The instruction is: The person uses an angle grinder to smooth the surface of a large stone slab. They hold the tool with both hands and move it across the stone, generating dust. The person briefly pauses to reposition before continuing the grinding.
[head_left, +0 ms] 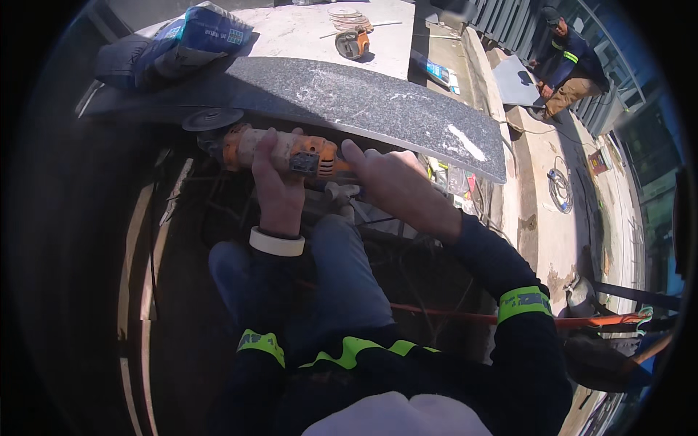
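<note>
Speckled grey stone slab [349, 98]; both hands [280, 182] [389, 182] clamped around orange angle grinder [280, 149] beneath its edge

Sunlit concrete floor [560, 240], railing [509, 22] behind, perhaps glass panels [647, 145] at right.

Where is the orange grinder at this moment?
In the head view, upper left of centre: the grinder is held by both hands, left hand and right hand, under the slab edge.

Both hands forward, fingers curled

Left hand [278, 182] closed in a grip, pale band at wrist; right hand [389, 182] just beside it, fingers bent downward, forearm angled in from lower right.
</note>
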Demonstrator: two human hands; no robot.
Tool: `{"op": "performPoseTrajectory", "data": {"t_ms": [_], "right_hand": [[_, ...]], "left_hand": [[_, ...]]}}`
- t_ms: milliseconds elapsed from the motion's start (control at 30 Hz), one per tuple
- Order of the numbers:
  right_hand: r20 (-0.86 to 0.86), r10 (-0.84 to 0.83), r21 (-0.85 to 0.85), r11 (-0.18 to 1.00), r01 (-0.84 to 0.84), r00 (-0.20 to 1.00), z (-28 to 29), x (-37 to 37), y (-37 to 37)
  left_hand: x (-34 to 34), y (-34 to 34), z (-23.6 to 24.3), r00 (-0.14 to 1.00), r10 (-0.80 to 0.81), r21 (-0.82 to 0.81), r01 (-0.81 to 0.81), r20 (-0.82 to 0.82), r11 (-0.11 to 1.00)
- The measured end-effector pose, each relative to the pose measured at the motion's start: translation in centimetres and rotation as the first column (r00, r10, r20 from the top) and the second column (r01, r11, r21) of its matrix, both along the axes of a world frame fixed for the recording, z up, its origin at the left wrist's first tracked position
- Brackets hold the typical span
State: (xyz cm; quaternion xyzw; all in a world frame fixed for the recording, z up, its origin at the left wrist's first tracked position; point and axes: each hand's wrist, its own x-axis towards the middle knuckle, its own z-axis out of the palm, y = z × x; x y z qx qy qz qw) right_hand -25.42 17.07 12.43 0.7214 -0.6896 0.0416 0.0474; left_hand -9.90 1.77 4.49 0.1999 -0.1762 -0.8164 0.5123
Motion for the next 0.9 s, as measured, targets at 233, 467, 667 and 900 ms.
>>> {"op": "performPoseTrajectory", "data": {"t_ms": [233, 467, 667, 900], "right_hand": [[0.074, -0.03, 0.001, 1.0, 0.03, 0.997, -1.8, 1.4, -2.3], [-0.004, 0.012, -0.024, 1.0, -0.012, 1.0, -2.6, 1.3, -4.8], [0.019, 0.043, -0.026, 0.999, -0.042, 0.999, -2.4, 2.1, -6.8], [0.126, 0.02, -0.005, 1.0, -0.019, 0.992, -2.0, 1.9, -5.0]], "left_hand": [[1.8, -0.7, 0.3, 0.998, 0.016, 0.006, -0.015, -0.056, 1.0], [2.1, -3.3, -0.1, 0.996, 0.044, 0.02, -0.043, -0.074, 0.999], [2.7, -6.7, -1.4, 0.997, -0.006, 0.002, 0.006, -0.08, 1.0], [2.1, -3.9, -0.1, 0.998, 0.033, 0.066, -0.03, -0.044, 0.997]]}}
